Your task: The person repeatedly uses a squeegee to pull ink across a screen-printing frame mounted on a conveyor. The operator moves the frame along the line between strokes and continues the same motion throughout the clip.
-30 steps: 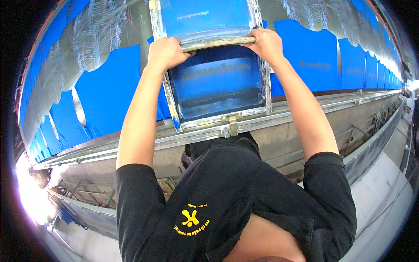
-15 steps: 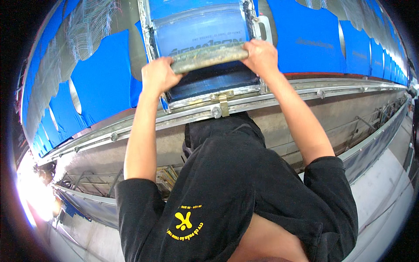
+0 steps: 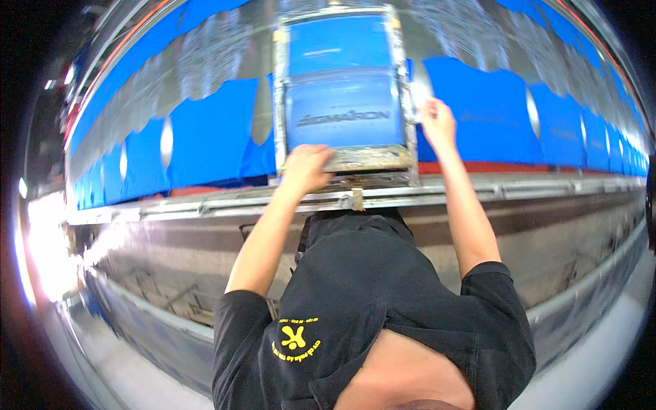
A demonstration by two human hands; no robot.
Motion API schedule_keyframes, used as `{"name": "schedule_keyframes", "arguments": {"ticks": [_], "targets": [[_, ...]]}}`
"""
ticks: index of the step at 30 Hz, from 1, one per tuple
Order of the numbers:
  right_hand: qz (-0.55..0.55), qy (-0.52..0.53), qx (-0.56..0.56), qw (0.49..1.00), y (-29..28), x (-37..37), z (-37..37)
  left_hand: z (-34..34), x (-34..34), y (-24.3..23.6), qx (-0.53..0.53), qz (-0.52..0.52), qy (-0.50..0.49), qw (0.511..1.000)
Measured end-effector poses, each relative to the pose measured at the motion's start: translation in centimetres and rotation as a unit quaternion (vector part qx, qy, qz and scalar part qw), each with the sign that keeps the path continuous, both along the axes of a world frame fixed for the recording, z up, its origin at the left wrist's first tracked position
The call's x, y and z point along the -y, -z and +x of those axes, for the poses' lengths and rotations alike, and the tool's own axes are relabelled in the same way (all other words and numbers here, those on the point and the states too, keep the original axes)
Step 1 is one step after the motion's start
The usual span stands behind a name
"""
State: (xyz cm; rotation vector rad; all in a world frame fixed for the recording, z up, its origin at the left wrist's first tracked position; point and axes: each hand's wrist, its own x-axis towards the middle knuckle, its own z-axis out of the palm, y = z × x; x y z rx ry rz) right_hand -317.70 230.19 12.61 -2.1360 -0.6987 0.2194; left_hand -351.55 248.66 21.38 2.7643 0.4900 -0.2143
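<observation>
A screen-printing frame [image 3: 279, 96] with pale, worn edges lies on blue fabric pieces [image 3: 219, 143]. Dark lettering shows on its blue mesh [image 3: 342, 133]. The squeegee [image 3: 372, 159], its bar stained, rests across the near end of the frame. My left hand [image 3: 307, 168] is closed over the squeegee's left end. Off the squeegee, my right hand [image 3: 439, 125] is up beside the frame's right edge, just below a white handle [image 3: 419, 92]. Its fingers look curled but are blurred, and whether they touch the handle cannot be made out.
Blue fabric pieces [image 3: 471, 116] run along the long table to both sides. A metal rail [image 3: 512, 184] with a small bracket [image 3: 352, 199] borders the near edge, right before my body. Bright light [image 3: 51, 246] glares at the far left.
My right hand has let go of the squeegee and moved to the frame's right side. The left hand stays on the squeegee, which is now lower against the frame's near end. The view has shifted.
</observation>
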Motion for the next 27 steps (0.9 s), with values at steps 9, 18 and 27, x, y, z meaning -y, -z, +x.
{"name": "schedule_keyframes", "arguments": {"ticks": [9,18,27], "targets": [[0.128,0.063,-0.129,0.981,6.7,-7.7,4.3,-0.5,3.0,1.9,-0.002,-0.053,-0.035,0.998],[0.210,0.058,-0.083,0.972,-4.8,-14.1,-5.6,-9.8,-2.6,-0.1,0.114,-0.101,-0.049,0.987],[0.151,0.090,-0.060,0.983,-2.0,-30.3,-28.0,-28.1,-19.9,-2.2,0.035,-0.083,-0.099,0.991]]}}
